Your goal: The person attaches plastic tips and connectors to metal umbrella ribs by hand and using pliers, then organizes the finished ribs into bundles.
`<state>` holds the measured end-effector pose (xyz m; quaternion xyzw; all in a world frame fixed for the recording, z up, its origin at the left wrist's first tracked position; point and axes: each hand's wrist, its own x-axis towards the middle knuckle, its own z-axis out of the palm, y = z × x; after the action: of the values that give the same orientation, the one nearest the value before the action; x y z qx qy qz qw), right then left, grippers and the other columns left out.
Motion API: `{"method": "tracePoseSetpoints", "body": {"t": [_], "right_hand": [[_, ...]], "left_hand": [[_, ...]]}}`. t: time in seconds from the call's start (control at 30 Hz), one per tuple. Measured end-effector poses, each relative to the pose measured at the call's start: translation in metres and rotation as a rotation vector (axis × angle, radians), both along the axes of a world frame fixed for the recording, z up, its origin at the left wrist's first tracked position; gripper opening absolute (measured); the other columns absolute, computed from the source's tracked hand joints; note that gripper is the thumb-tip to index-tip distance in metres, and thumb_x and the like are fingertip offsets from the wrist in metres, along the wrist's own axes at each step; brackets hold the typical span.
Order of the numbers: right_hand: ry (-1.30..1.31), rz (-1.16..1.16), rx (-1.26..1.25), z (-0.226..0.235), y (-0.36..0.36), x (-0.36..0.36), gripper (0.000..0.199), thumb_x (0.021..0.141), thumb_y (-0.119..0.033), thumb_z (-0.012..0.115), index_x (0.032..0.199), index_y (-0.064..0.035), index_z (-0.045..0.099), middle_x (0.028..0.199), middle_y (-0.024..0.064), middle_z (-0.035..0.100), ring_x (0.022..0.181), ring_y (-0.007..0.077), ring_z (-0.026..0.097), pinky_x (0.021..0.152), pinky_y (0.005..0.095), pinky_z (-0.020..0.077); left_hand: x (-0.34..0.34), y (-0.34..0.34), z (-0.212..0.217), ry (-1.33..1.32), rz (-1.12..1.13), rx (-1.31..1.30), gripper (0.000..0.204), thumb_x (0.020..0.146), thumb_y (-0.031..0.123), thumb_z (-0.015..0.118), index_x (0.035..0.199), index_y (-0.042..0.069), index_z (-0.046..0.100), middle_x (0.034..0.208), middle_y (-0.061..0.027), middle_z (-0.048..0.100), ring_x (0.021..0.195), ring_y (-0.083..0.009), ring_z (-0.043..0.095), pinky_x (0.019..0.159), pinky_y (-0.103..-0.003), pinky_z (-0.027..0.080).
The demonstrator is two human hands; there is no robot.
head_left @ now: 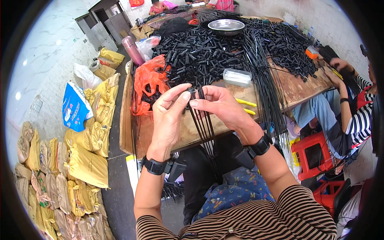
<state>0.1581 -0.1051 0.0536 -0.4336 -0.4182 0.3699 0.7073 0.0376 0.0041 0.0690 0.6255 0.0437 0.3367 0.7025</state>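
Two hands [167,114] [225,106] hold several black rods [208,140]; one bowl [226,26] lies beyond.

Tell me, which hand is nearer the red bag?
Left. The left hand is just right of the red bag; the right hand is farther right, beyond the left one.

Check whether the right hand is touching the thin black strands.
Touching. The head view shows the right hand pinching the thin black strands at their upper end, with no gap visible.
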Motion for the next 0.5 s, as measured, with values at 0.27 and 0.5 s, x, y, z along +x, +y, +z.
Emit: {"method": "tracePoseSetpoints", "body": {"t": [0.27,0.5], "right_hand": [[0.037,0.004,-0.022,0.0032,-0.0038,-0.0042,0.013,0.085,-0.017,0.070,0.089,-0.0059,0.066,0.075,-0.0028,0.062,0.064,0.0038,0.055,0.057,0.0192,0.0425],[-0.003,0.053,-0.071,0.0101,-0.0086,-0.0028,0.013,0.088,-0.019,0.066,0.089,-0.0058,0.066,0.074,-0.0046,0.060,0.065,0.0034,0.054,0.059,0.0197,0.0436]], "left_hand": [[0.0013,-0.0013,-0.0020,-0.099,-0.179,-0.286,0.026,0.089,0.007,0.060,0.114,-0.002,0.060,0.103,-0.0078,0.065,0.093,-0.0124,0.060,0.086,-0.028,0.046],[-0.0001,-0.0010,-0.0019,-0.100,-0.120,-0.264,0.032,0.087,0.008,0.062,0.117,-0.001,0.057,0.101,-0.0076,0.064,0.095,-0.0155,0.059,0.090,-0.032,0.044]]}}
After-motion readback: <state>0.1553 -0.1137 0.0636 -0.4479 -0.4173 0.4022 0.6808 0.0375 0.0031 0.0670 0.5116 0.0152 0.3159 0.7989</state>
